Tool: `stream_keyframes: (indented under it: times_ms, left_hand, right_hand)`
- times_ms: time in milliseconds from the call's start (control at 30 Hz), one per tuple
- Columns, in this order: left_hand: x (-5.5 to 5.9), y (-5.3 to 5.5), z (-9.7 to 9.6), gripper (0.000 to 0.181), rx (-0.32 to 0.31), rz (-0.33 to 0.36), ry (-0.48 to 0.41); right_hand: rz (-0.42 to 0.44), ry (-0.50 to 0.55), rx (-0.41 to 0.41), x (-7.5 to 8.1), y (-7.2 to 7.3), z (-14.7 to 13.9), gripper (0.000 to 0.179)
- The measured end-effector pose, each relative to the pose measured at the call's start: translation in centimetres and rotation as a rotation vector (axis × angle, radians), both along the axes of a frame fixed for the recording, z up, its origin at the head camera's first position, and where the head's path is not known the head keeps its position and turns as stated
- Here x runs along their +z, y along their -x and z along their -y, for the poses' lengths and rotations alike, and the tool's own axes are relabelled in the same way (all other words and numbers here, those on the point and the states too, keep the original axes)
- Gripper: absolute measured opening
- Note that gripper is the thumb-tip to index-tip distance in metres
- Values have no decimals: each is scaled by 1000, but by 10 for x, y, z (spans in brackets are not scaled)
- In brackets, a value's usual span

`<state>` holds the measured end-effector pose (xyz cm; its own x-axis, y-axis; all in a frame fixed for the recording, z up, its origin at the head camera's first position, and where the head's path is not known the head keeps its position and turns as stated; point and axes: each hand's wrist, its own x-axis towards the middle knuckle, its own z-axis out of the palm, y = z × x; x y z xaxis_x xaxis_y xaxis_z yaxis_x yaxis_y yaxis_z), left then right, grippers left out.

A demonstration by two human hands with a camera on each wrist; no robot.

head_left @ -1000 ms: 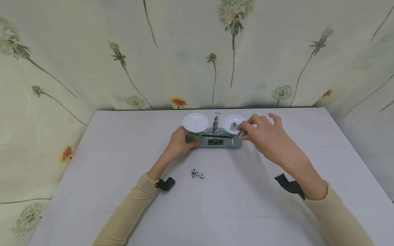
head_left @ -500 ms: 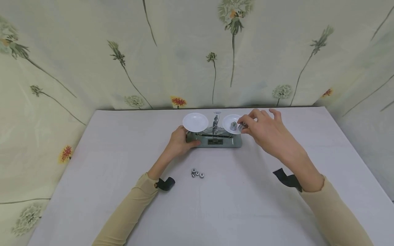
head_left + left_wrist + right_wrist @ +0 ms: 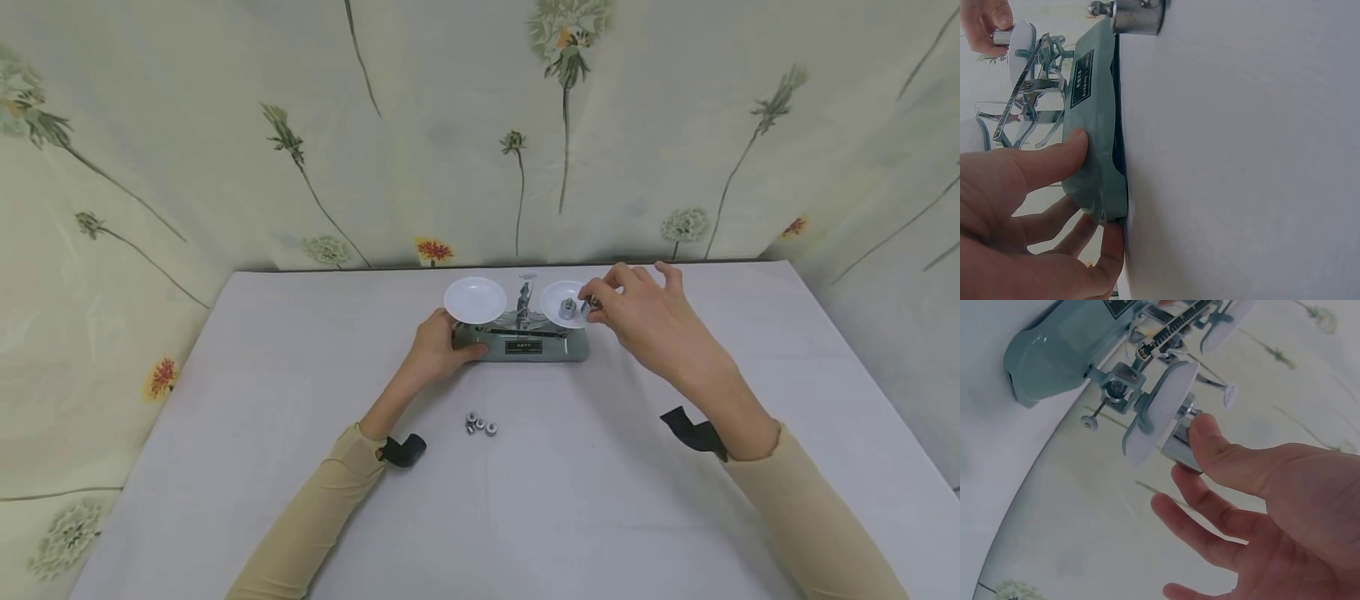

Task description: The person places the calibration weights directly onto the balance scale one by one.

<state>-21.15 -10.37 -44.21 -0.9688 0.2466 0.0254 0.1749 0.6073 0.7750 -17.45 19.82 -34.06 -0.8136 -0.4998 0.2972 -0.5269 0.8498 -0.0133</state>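
Note:
A green balance scale (image 3: 558,350) stands near the table's back edge, with a white left pan (image 3: 475,300) and a white right pan (image 3: 553,293). My left hand (image 3: 437,348) grips the left end of its base, thumb on the front face, as the left wrist view shows. With thumb and fingertips, my right hand (image 3: 652,321) pinches a shiny metal weight (image 3: 1179,451) at the right pan. Whether that weight rests on the pan is hard to tell. Beside it, another metal weight (image 3: 567,308) stands on the same pan. The left pan bears nothing.
Several small metal weights (image 3: 491,429) lie in a cluster on the white table (image 3: 540,517), in front of the scale. A flower-patterned curtain (image 3: 450,167) hangs behind the table. Black straps sit at both wrists.
My right hand has shifted slightly left and back, bringing the pinched weight from the right pan's front edge in over the pan. The left hand keeps its hold on the base.

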Motion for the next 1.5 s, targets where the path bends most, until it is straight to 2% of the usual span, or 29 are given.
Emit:
stream_keyframes:
  times_ms: [467, 800, 1500]
  left_hand:
    - [-1, 1, -1, 73, 4, 15, -5]
    - [-2, 2, -2, 73, 4, 7, -2]
    - [-1, -1, 0, 72, 2, -12, 4]
  right_hand:
    - [-8, -5, -2, -6, 6, 0, 24]
    - [-15, 15, 24, -10, 9, 0, 23]
    - [3, 6, 19, -13, 12, 3, 23]
